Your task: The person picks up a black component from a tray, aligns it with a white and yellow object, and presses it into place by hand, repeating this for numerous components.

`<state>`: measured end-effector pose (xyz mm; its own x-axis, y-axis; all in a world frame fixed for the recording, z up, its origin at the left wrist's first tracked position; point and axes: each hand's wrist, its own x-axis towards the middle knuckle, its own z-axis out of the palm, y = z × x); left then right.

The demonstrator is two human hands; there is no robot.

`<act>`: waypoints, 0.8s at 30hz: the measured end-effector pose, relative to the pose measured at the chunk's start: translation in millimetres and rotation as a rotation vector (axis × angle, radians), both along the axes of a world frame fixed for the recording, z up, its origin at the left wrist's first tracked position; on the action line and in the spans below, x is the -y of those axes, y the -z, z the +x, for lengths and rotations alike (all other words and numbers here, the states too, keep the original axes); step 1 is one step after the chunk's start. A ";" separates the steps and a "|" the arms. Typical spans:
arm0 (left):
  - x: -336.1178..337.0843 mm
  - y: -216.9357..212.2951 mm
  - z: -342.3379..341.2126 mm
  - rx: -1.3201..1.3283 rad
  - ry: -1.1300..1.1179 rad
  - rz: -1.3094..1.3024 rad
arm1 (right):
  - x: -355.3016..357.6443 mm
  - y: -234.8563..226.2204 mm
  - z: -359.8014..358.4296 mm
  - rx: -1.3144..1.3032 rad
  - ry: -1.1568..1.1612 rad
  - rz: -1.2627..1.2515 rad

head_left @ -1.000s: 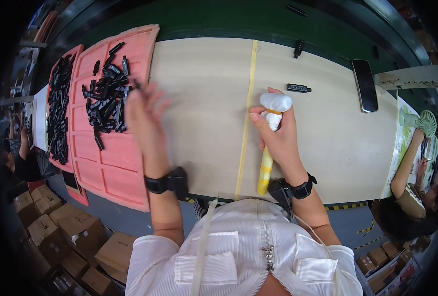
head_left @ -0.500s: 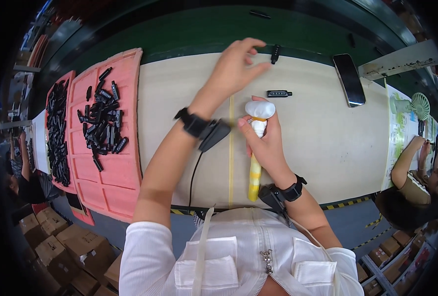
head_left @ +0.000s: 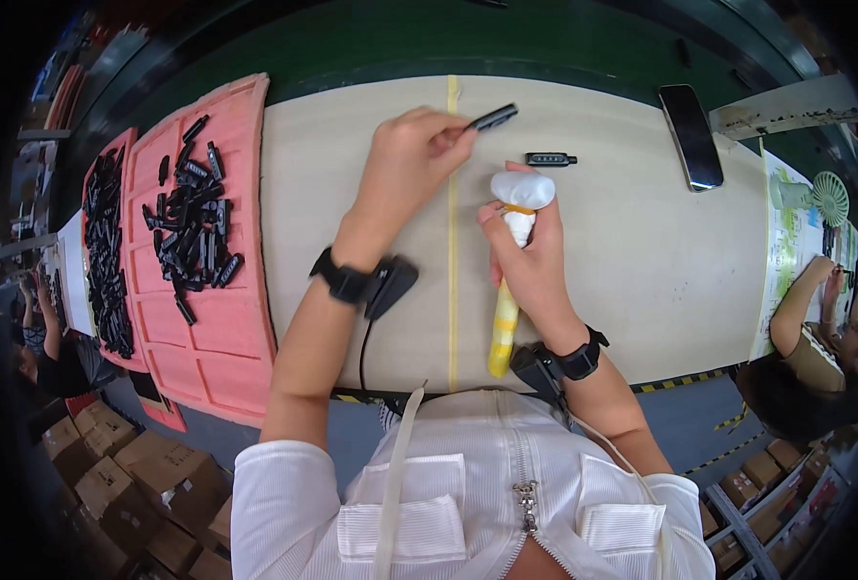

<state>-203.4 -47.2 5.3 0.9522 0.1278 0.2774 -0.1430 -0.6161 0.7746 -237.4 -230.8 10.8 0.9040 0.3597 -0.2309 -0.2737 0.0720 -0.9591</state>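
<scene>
Pinched in the fingertips of my left hand is a small black oblong plastic piece, raised over the far part of the mat and tilted up to the right. My right hand is wrapped round a stick-like tool with a yellow-taped handle. Its rounded white-wrapped head sticks out above my thumb, and the handle end points toward me. Just beyond that head lies another black plastic piece, flat on the mat, with a row of small marks along its side.
Pink foam trays at the left hold heaps of black pieces. A phone lies at the far right near a metal post and a green fan. A dark green strip runs behind the beige mat. People sit at both sides.
My left hand, open beside the far black piece before, has closed on it and drawn it to the left. My right hand still grips the tool.
</scene>
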 end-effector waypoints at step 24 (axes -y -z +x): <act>4.7 22.5 -82.5 -0.015 -0.081 0.005 | -18.3 -17.6 -12.1 0.401 -0.190 -0.305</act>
